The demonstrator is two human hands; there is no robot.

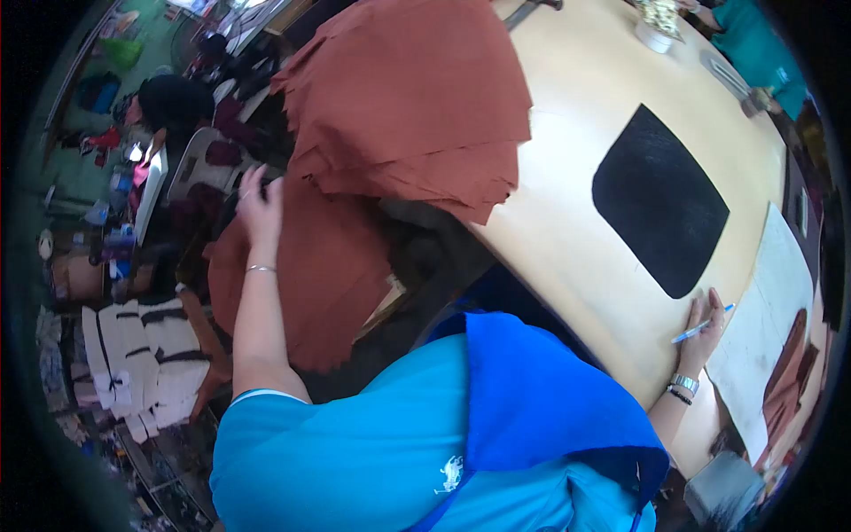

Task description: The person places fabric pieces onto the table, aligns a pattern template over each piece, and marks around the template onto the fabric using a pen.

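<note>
My left hand (260, 204) is raised at the left, its fingers apart and nothing in it. It is beside a large stack of reddish-brown sheets (408, 97), which hangs over the table's left edge, and above more brown sheets (306, 266) lower down. On the pale table (567, 222) lies a black panel (660, 204) with curved edges. Just below the panel's lower corner, my right hand (705, 324) rests near the table's right side with a blue and white pen (705, 324) held between its fingers.
A white sheet (753, 337) and brown pieces (789, 381) lie at the right. Another person's teal sleeve (762, 44) shows at the top right, near a white pot (654, 37). White cut pieces (146, 355) and a chair (199, 164) stand at the left.
</note>
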